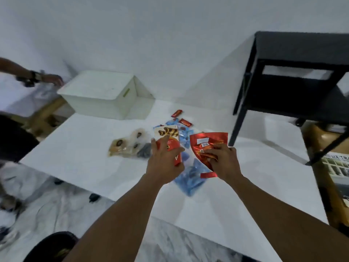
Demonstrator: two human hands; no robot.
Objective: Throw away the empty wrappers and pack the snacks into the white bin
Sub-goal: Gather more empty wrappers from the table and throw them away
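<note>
Sorting is best done one item per hand: the wafer-roll box is gripped in the left hand, the red foil pouch pinched by the right hand; each should be judged full or empty by feel. The white bin stands closed at the table's far left.

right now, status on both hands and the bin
Left hand shut on wafer roll box. Right hand shut on red pouch. White bin beyond the snack pile, nothing blocking it.

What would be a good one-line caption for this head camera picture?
Left hand grips a red wafer-roll box, right hand a crinkled red foil pouch, near a white plastic bin.
</note>
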